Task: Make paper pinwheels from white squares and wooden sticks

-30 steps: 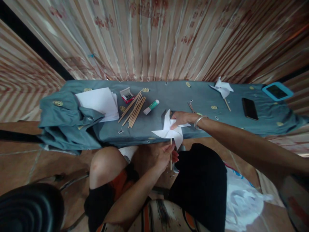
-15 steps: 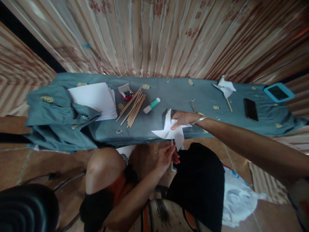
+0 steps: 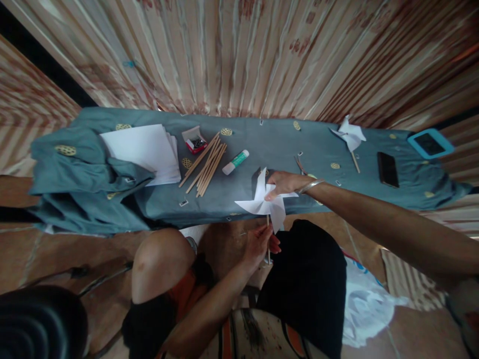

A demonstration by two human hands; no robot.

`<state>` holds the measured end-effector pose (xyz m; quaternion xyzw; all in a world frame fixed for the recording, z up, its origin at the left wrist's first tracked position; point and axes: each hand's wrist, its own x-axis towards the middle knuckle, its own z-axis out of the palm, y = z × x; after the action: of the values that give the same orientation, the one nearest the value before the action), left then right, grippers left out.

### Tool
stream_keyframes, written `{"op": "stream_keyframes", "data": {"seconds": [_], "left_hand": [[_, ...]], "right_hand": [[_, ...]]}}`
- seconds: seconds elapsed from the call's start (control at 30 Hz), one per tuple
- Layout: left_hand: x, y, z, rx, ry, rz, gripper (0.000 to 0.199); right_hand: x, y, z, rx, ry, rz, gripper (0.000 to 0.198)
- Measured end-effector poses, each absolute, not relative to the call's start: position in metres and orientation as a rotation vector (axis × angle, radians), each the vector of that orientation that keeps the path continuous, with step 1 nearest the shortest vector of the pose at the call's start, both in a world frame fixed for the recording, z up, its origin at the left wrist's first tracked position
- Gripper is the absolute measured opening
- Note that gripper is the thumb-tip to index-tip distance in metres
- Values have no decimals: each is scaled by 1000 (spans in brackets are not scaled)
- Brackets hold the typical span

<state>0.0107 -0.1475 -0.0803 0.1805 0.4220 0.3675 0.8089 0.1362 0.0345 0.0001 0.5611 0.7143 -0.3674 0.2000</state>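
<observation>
A white paper pinwheel [image 3: 258, 203] is held over the table's front edge. Its wooden stick [image 3: 268, 219] runs down from the centre, and my left hand [image 3: 260, 243] is closed around it just below the blades. My right hand [image 3: 280, 184], with a bangle at the wrist, presses its thumb on the pinwheel's centre; the other fingers are behind the paper, partly hidden. Scissors [image 3: 300, 164] lie just beyond my right wrist. To the left of the pinwheel are a glue stick [image 3: 235, 162] and a bunch of loose wooden sticks [image 3: 207, 169].
A stack of white paper [image 3: 140, 152] and an open red box of small dark pins [image 3: 195, 142] lie on the left of the cloth-covered table [image 3: 269, 137]. At the right are another pinwheel [image 3: 351, 134], a black phone [image 3: 388, 169] and a blue-framed device [image 3: 431, 143]. A plastic bag [image 3: 368, 309] rests on the floor.
Both hands keep their hold on the pinwheel and its stick, with barely any movement. The camera view has shifted slightly.
</observation>
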Motion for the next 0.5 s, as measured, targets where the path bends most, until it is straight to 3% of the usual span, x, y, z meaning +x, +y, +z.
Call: {"op": "stream_keyframes", "data": {"seconds": [0.37,0.5], "left_hand": [[9,-147,-74,334,897,780,61],[3,-144,-66,325,913,777,60]], "right_hand": [[140,31,3,1512,2047,-1116,38],[144,30,11,1516,2021,-1300,48]]}}
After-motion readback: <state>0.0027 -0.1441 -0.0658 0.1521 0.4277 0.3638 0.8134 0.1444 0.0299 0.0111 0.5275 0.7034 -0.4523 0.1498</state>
